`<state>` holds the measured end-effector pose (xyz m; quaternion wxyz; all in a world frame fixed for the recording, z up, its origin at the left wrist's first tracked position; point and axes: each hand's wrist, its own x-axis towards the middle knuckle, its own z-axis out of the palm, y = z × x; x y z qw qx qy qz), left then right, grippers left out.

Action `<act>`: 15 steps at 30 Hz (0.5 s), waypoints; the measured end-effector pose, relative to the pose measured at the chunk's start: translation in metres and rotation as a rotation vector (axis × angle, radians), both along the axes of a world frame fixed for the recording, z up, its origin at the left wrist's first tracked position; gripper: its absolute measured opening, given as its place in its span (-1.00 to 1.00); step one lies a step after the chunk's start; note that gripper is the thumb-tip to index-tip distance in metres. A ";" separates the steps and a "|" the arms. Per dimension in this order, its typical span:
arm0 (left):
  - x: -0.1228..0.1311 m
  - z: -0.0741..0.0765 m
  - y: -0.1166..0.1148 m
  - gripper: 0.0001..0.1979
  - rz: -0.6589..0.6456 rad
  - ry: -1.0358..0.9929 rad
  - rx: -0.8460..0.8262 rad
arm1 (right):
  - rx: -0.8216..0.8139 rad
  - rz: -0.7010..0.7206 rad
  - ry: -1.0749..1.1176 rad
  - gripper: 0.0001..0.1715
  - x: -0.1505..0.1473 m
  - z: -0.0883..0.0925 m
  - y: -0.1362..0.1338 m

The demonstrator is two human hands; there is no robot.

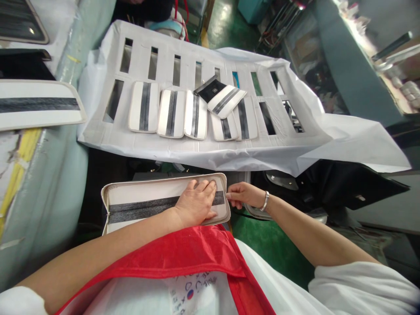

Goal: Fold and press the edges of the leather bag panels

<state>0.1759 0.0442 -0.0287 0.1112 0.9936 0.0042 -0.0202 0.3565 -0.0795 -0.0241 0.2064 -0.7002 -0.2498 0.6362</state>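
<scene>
A long white panel (pixel 141 192) with rounded corners, a raised pale rim and a dark lengthwise stripe lies across in front of my body. It looks like part of a bag or wallet. My left hand (pixel 196 203) rests on the right part of its face, fingers spread over the stripe. At the panel's right edge, my right hand (pixel 241 194) is closed in a pinch, thumb and forefinger together near the stripe's end. What lies between those fingertips is too small to make out. A red-edged apron (pixel 177 249) covers my lap below the panel.
Ahead stands a white-covered rack (pixel 216 153) with rectangular slots. Several smaller striped pieces (pixel 172 113) lie on it, one with a black flap (pixel 210 89). Another long striped panel (pixel 36 105) lies at left. Black flat pieces (pixel 357 183) are at right, above a green floor (pixel 262 240).
</scene>
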 end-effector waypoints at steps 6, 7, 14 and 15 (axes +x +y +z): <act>0.001 0.000 0.001 -0.29 -0.011 0.022 -0.002 | -0.012 -0.035 0.044 -0.48 0.003 -0.012 0.000; 0.001 0.000 0.001 -0.29 -0.011 0.025 -0.005 | -0.018 -0.031 0.038 -0.49 0.002 -0.012 0.002; 0.006 -0.003 0.000 -0.35 0.010 0.012 -0.030 | -0.093 0.057 -0.227 -0.50 -0.003 -0.002 0.011; 0.007 -0.003 0.000 -0.35 0.013 0.005 -0.030 | -0.086 0.063 -0.245 -0.49 -0.004 -0.002 0.011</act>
